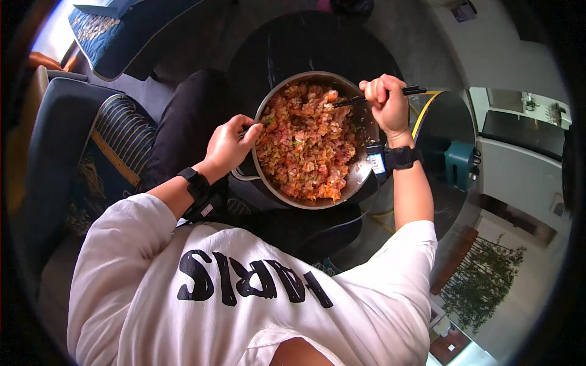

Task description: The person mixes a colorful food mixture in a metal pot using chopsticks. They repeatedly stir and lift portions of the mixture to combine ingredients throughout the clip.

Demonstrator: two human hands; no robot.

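Observation:
A round metal pan (361, 176) stands before me on a dark table, filled with a chunky mix of what looks like minced meat and chopped vegetables (306, 142). My right hand (387, 103) grips a pair of black chopsticks (414, 90) at the pan's right side, their tips in the upper right of the mix. At the left rim is my left hand (234, 142), thumb and fingers closed on the pan's edge. A loop handle (245, 176) juts out below that hand.
The round black table (293, 50) reaches beyond the pan. On my left are a blue sofa (59, 119) and a striped cushion (123, 132). A teal container (459, 165) stands on a dark surface at right. A leafy plant (485, 279) is farther off.

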